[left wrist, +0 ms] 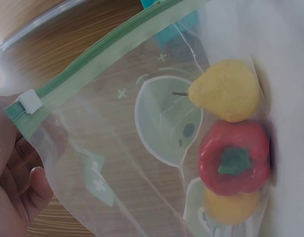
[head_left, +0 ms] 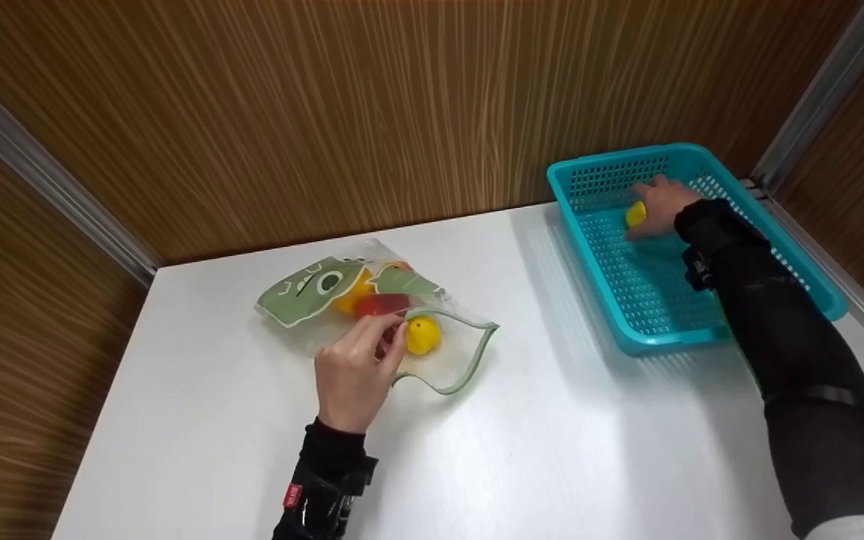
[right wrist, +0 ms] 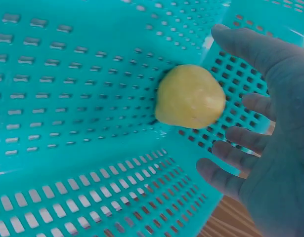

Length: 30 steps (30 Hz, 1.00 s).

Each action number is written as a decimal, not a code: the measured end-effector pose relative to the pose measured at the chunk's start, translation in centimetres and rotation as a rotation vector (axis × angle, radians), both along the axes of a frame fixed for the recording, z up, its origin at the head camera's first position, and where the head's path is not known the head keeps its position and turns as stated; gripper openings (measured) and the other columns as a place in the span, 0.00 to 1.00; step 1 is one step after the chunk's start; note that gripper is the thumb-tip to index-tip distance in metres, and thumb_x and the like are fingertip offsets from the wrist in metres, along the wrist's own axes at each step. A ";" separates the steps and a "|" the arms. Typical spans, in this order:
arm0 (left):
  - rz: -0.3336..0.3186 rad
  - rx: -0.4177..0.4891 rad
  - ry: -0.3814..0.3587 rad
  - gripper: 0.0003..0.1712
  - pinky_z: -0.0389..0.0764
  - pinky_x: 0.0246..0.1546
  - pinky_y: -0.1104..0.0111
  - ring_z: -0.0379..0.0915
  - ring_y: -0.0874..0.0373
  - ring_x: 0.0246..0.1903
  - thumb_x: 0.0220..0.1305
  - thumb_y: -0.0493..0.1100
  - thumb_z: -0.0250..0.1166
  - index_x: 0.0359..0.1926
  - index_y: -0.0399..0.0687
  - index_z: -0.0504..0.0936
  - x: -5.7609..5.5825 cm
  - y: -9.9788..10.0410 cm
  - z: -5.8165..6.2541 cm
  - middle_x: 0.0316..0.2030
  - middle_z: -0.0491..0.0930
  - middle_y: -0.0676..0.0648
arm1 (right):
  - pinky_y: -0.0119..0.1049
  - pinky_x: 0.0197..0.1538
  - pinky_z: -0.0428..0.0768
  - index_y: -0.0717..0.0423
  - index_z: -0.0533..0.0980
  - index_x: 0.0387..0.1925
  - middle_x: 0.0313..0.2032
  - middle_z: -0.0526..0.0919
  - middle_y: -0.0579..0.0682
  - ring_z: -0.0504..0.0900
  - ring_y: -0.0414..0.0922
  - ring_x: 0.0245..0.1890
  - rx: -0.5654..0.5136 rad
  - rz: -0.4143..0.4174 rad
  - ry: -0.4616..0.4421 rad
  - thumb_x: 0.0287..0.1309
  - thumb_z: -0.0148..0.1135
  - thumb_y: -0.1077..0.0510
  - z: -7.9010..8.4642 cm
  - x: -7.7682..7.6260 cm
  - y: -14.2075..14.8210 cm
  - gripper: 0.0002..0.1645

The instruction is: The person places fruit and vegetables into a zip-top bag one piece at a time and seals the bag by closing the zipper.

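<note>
My left hand (head_left: 357, 367) pinches the green-edged mouth of a clear zip bag (left wrist: 117, 143) near its white slider (left wrist: 30, 101). Inside the bag are a yellow pear (left wrist: 228, 91), a red bell pepper (left wrist: 234, 157) and a yellow-orange round fruit (left wrist: 232, 206), partly hidden by the pepper. The bag lies on its side with its mouth gaping to the right in the head view. My right hand (head_left: 664, 206) reaches into the turquoise basket (head_left: 597, 255), fingers spread beside a yellow rounded fruit (right wrist: 190, 97). In the right wrist view, that fruit sits against the basket's perforated surface.
The white table (head_left: 507, 457) carries both bag and basket. A wood-grain panel (head_left: 342, 127) rises behind them, with similar panels at both sides. The basket stands at the back right, near the right panel.
</note>
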State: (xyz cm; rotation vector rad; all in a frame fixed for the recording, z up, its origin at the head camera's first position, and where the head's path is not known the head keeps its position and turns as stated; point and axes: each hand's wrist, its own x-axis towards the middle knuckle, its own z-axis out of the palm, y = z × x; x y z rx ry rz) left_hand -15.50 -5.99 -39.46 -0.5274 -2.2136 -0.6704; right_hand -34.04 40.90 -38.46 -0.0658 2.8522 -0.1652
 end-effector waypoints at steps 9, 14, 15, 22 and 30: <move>0.000 0.002 0.016 0.05 0.76 0.22 0.78 0.77 0.64 0.20 0.54 0.42 0.70 0.33 0.48 0.85 0.3 -0.2 -0.1 0.24 0.83 0.53 | 0.64 0.56 0.69 0.61 0.49 0.72 0.64 0.54 0.76 0.62 0.72 0.60 0.041 0.025 -0.028 0.48 0.68 0.46 -1.6 0.1 -0.5 0.57; -0.003 -0.003 0.018 0.05 0.76 0.22 0.79 0.76 0.65 0.20 0.54 0.42 0.70 0.33 0.49 0.85 0.4 -0.2 -0.2 0.23 0.83 0.54 | 0.65 0.56 0.69 0.61 0.49 0.71 0.65 0.52 0.77 0.61 0.73 0.60 0.051 0.029 -0.050 0.47 0.69 0.49 -1.7 0.8 -0.8 0.56; -0.003 -0.004 0.017 0.05 0.76 0.22 0.79 0.77 0.65 0.20 0.54 0.42 0.70 0.33 0.49 0.85 0.4 -0.2 -0.1 0.23 0.83 0.53 | 0.65 0.56 0.69 0.61 0.49 0.71 0.65 0.52 0.77 0.62 0.73 0.60 0.047 0.023 -0.054 0.48 0.69 0.49 -1.7 0.8 -0.8 0.56; -0.009 -0.011 -0.002 0.06 0.76 0.22 0.78 0.77 0.64 0.20 0.55 0.43 0.70 0.33 0.48 0.84 0.4 -0.1 0.1 0.24 0.83 0.53 | 0.63 0.54 0.72 0.61 0.52 0.70 0.62 0.56 0.78 0.67 0.71 0.57 0.032 0.009 -0.068 0.48 0.68 0.51 -1.8 0.9 -0.8 0.53; -0.004 -0.011 -0.006 0.05 0.76 0.22 0.78 0.77 0.64 0.20 0.56 0.44 0.69 0.33 0.48 0.85 0.3 0.0 0.1 0.24 0.83 0.53 | 0.51 0.44 0.76 0.63 0.63 0.60 0.50 0.71 0.69 0.74 0.60 0.46 0.014 -0.016 -0.085 0.48 0.68 0.55 -2.7 0.1 -0.4 0.40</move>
